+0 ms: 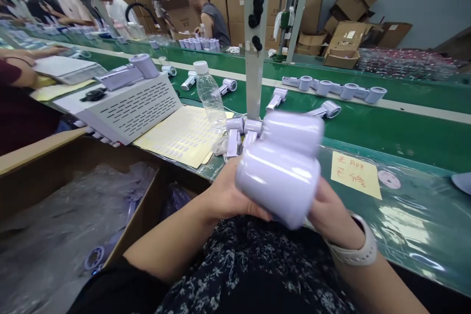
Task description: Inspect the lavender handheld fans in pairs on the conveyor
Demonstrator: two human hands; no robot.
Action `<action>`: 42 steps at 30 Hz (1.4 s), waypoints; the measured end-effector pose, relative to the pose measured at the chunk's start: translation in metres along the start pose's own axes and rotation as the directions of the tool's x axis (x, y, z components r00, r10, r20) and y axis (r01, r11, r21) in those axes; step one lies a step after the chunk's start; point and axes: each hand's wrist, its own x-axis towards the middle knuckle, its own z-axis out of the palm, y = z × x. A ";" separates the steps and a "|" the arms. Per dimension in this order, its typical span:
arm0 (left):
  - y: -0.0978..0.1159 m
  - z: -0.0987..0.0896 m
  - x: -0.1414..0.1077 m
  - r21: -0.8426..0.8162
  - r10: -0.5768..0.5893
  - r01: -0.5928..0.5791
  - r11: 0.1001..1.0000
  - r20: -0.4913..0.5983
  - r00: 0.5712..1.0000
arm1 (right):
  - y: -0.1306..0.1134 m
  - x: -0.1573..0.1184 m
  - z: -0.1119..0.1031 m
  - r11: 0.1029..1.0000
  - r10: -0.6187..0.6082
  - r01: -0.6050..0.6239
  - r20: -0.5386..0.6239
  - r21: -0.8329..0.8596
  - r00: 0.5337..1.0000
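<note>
Two glossy lavender hair dryers with cylindrical heads are held up in front of my body, close together and slightly blurred. The nearer hair dryer point(279, 181) covers part of the farther hair dryer point(292, 130). My left hand point(233, 194) is closed at the left and underside of the nearer one, its fingers curled below the cylinder. From the right, my right hand point(327, 203) is closed against the pair, with most of its fingers hidden behind the nearer head. The handles are hidden, so which hand grips which handle I cannot tell.
Similar hair dryers point(233, 137) stand by the metal post point(253, 68); more lie on the green conveyor point(415, 127). A plastic bottle point(209, 91), sticker sheets point(184, 132) and a vented grey box point(143, 108) are at left. Below is an open carton point(73, 152). Co-workers sit across the line.
</note>
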 end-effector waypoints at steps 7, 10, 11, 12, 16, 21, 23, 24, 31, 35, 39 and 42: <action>-0.013 -0.041 0.014 0.002 0.053 -0.053 0.999 -0.129 0.990 | 0.017 -0.015 -0.009 0.877 0.217 -0.155 -0.088 0.455 0.972; -0.020 -0.027 0.010 -0.122 0.046 -0.059 0.991 -0.104 0.993 | 0.015 -0.015 -0.011 0.822 0.266 -0.194 -0.061 0.535 0.962; -0.023 -0.019 0.007 -0.146 0.060 -0.070 0.987 -0.072 0.996 | 0.013 -0.017 -0.011 0.814 0.256 -0.191 -0.044 0.549 0.966; -0.026 -0.011 0.004 -0.161 0.071 -0.076 0.984 -0.035 0.997 | 0.011 -0.018 -0.011 0.815 0.237 -0.176 -0.040 0.552 0.971; -0.033 0.010 -0.001 -0.158 0.067 -0.035 0.987 0.204 0.977 | 0.003 -0.030 -0.009 0.821 0.200 -0.131 -0.067 0.555 0.977; -0.030 0.013 -0.001 -0.114 0.126 -0.093 0.989 0.327 0.937 | 0.001 -0.037 -0.008 0.827 0.212 -0.161 -0.035 0.538 0.977; -0.032 0.012 -0.001 -0.107 0.107 -0.073 0.992 0.368 0.924 | 0.001 -0.036 -0.007 0.830 0.228 -0.177 -0.032 0.528 0.973; -0.034 0.012 0.000 -0.103 0.103 -0.069 0.992 0.376 0.921 | 0.002 -0.035 -0.007 0.827 0.241 -0.191 -0.026 0.529 0.970; -0.049 0.009 0.008 -0.079 0.037 -0.021 0.997 0.210 0.977 | 0.008 -0.035 -0.001 0.794 0.311 -0.254 -0.011 0.553 0.950; -0.047 0.010 0.007 -0.093 -0.034 0.059 0.994 0.255 0.966 | 0.009 -0.035 0.000 0.785 0.333 -0.277 0.000 0.554 0.943; -0.046 0.010 0.008 -0.135 -0.031 0.067 0.989 0.251 0.967 | 0.008 -0.036 -0.001 0.768 0.330 -0.267 -0.002 0.582 0.944; -0.047 0.011 0.009 -0.142 -0.010 0.043 0.989 0.230 0.973 | 0.008 -0.037 -0.003 0.772 0.321 -0.255 -0.011 0.583 0.947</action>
